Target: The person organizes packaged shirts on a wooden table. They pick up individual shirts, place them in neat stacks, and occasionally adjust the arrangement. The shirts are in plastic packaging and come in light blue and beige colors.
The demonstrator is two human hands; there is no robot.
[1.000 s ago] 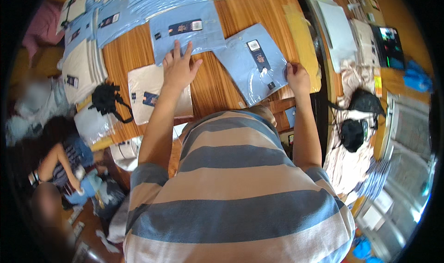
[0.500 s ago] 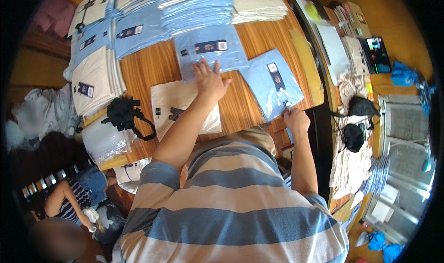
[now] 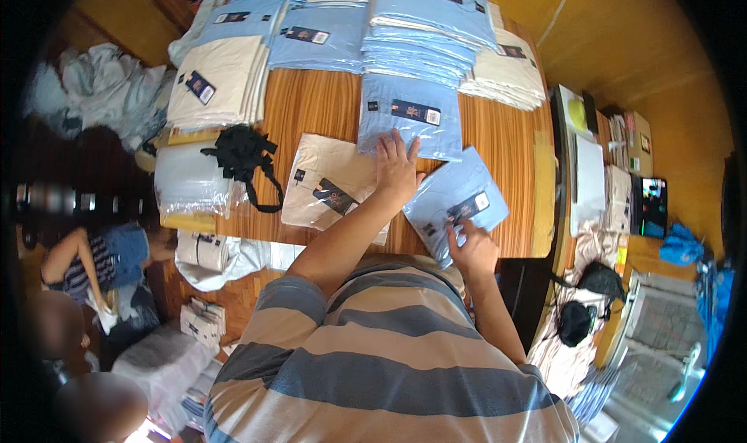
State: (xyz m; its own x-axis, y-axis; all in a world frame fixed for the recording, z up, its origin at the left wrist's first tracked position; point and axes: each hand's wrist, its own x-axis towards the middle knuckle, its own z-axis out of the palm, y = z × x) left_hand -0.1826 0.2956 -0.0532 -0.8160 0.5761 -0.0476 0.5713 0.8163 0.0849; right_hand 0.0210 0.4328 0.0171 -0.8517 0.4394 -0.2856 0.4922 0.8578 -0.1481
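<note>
My left hand (image 3: pixel 398 169) lies with fingers spread on the near edge of a folded blue garment (image 3: pixel 443 138) in clear plastic. Nearer me, a second bagged blue garment (image 3: pixel 484 180) lies at an angle by the table edge, with a dark hang tag (image 3: pixel 471 207) on it. My right hand (image 3: pixel 475 250) is closed at its near side, fingertips by the tag's lower end; exactly what they pinch is partly hidden. Under my left forearm lies a bagged cream garment (image 3: pixel 307 198) with a dark tag.
Tall stacks of bagged blue garments (image 3: pixel 424 42) and cream garments (image 3: pixel 214 73) line the table's far side. Black straps (image 3: pixel 243 155) and clear plastic bags (image 3: pixel 187 180) sit at the left. A cluttered side counter (image 3: pixel 587 182) stands right. Another person (image 3: pixel 101 268) sits lower left.
My view has shifted, so the table sits further right. The angled blue garment has turned and come nearer me, with my right hand on it. My left hand remains on the other blue garment.
</note>
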